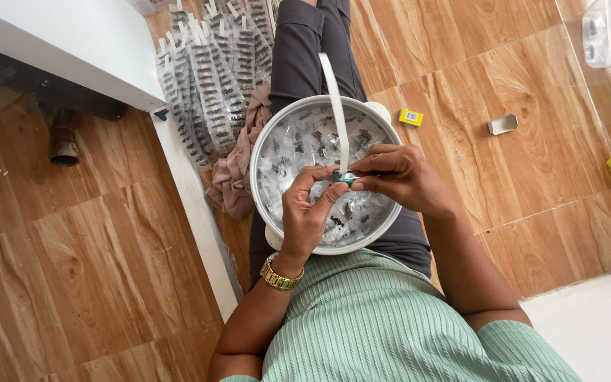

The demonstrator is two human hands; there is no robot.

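Both hands, left hand [305,212] and right hand [397,177], pinch a small green piece [344,178] over the white bowl [259,141] of clear packets. White strip [335,106] runs upright, far end up. Open floor [518,177] lies right; white shelf edge [192,205] crowds left.

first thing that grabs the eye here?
Both hands over the lap: the left hand and right hand pinch a small green piece with a white strip rising from it. Beneath sits a white bowl of clear packets; more packets lie upper left.

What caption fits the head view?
Both hands, left hand and right hand, pinch a small packet over a packet-filled bowl.
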